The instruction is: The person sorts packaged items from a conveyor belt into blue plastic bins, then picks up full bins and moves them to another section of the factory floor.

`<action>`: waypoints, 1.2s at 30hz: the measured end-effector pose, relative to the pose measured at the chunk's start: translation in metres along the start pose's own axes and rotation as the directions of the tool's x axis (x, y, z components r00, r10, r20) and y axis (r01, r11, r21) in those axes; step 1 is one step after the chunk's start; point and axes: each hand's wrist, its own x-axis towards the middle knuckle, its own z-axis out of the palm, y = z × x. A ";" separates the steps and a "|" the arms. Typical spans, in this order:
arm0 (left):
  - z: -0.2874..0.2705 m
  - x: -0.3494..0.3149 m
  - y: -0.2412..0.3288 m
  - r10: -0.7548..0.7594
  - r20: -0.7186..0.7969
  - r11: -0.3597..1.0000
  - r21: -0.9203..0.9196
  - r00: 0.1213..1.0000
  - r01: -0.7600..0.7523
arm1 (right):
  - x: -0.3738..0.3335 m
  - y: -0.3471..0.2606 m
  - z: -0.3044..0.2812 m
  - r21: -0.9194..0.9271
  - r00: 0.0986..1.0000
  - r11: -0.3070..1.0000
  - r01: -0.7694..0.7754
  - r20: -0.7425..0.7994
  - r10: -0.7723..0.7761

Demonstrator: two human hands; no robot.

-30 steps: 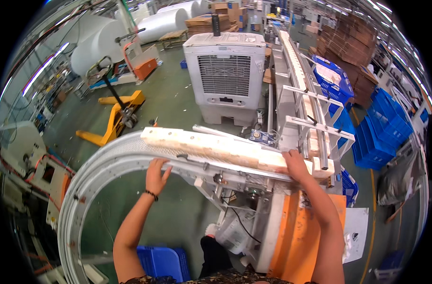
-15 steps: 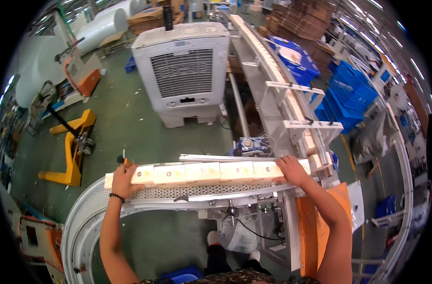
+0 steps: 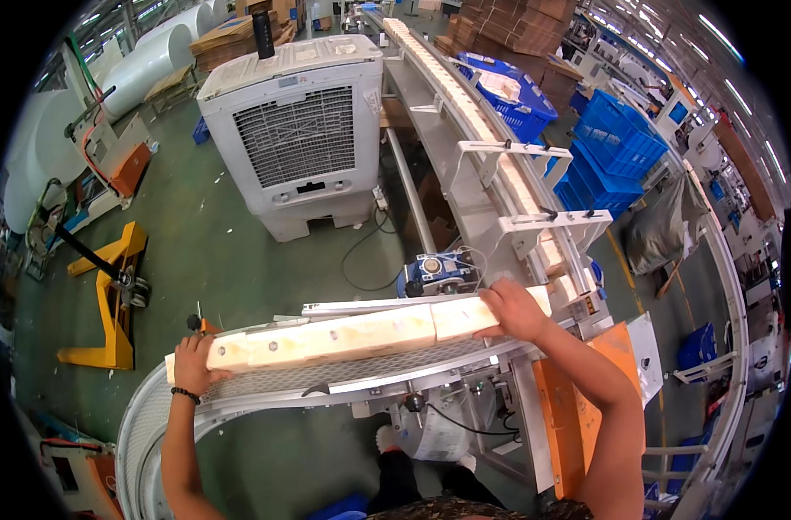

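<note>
A tight row of small cream-coloured boxes (image 3: 352,336) lies across the curved conveyor (image 3: 283,378) in front of me. My left hand (image 3: 196,366), with a dark bead bracelet at the wrist, is closed round the row near its left end. Near the right end my right hand (image 3: 513,312) grips the row, fingers over the top and thumb on the near side. Both hands press on the row from its two ends. The left end slopes lower than the right. My fingertips on the far side are partly hidden.
A straight conveyor (image 3: 443,76) carrying more boxes runs away at the back right. A white air cooler (image 3: 296,139) stands behind the belt, with a yellow pallet jack (image 3: 114,299) to its left. Blue crates (image 3: 612,143) are stacked at the right. An orange panel (image 3: 562,420) stands near my right arm.
The view has shifted. My left hand sits lower and further left with its end of the row, which now slants. Both hands keep their hold near the row's ends.
</note>
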 end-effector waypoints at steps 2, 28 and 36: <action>-0.004 -0.007 -0.010 0.006 -0.030 1.000 -0.007 1.000 -0.007 | 0.014 -0.012 0.005 0.024 0.998 0.999 -0.030 0.053 0.029; -0.163 -0.042 0.127 0.248 -0.551 0.966 0.079 0.797 -0.246 | -0.191 -0.072 -0.250 -0.389 0.945 0.918 -0.075 -0.320 -0.058; -0.206 -0.020 0.340 0.419 -0.638 0.866 0.066 0.646 -0.496 | -0.462 -0.113 -0.343 -0.477 0.895 0.812 -0.335 -0.431 0.116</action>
